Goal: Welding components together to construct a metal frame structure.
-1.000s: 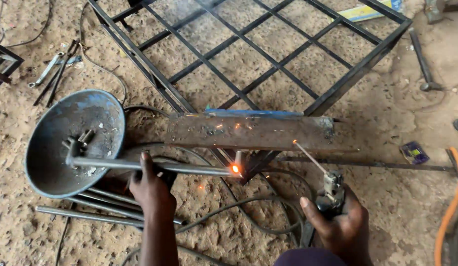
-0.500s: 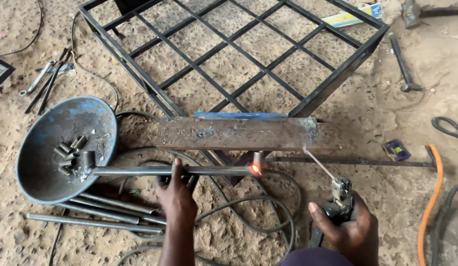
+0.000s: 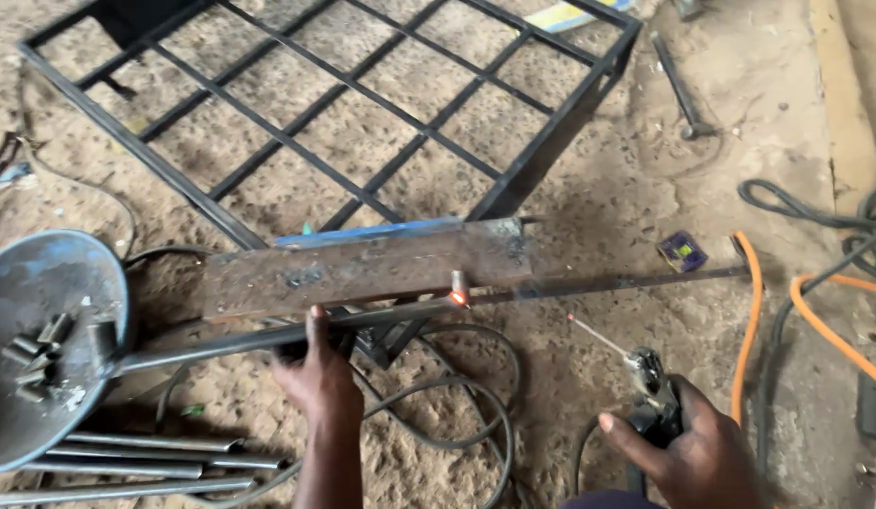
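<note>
The left hand (image 3: 317, 375) grips the rod (image 3: 363, 320) on the plate (image 3: 363, 269); the right hand (image 3: 688, 451) clamps the holder (image 3: 650, 377). The glowing weld (image 3: 457, 298) may burn fingers if the grip slides.

Two bare hands, left hand (image 3: 317, 375) and right hand (image 3: 694, 451); ungloved, forearms sleeveless; dark purple cloth at the bottom edge

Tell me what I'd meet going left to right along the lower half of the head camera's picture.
Round metal dish holding short tube offcuts → left hand on the long steel bar → glowing weld spot → right hand holding the electrode holder → orange hose.
</note>
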